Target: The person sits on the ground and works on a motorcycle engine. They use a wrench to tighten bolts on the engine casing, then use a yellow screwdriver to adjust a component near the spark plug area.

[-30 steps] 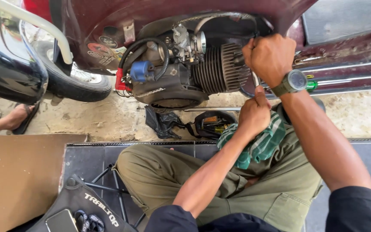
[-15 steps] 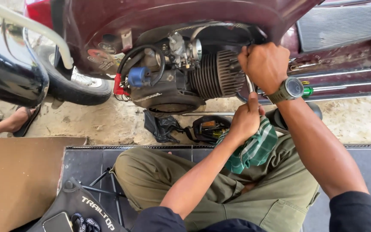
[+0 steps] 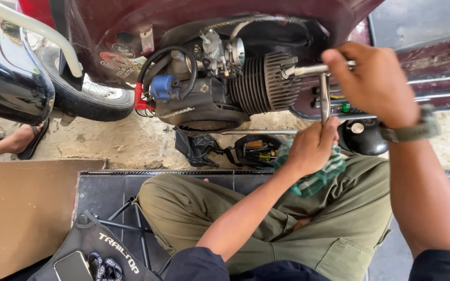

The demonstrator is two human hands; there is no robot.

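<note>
- Since the earlier frames both hands have shifted rightward across the view, and the wrench (image 3: 323,83), then mostly covered by them, now shows its bar and stem.
- Scooter body (image 3: 194,21): maroon, cut off by the top edge; it arches over the engine and hides the engine's upper part.
- Engine (image 3: 264,80): finned cylinder with carburettor and black hose to its left; its right end is hidden behind the right hand.
- Tyre (image 3: 92,101): only a lower arc shows under the body.
- Right hand (image 3: 373,83): closed over the right end of the wrench's horizontal bar, so that end cannot be seen; watch (image 3: 410,130) on the wrist is blurred.
- Left hand (image 3: 312,145): clenched round the lower end of the vertical stem, a green checked cloth (image 3: 316,179) bunched under it; whether the cloth is in the grip cannot be told.
- Wrench: T-shaped, bright metal, its left tip meeting the cylinder's fins, just beside the engine's right end.
- Black bag (image 3: 97,250): at the bottom edge, partly cut off.
</note>
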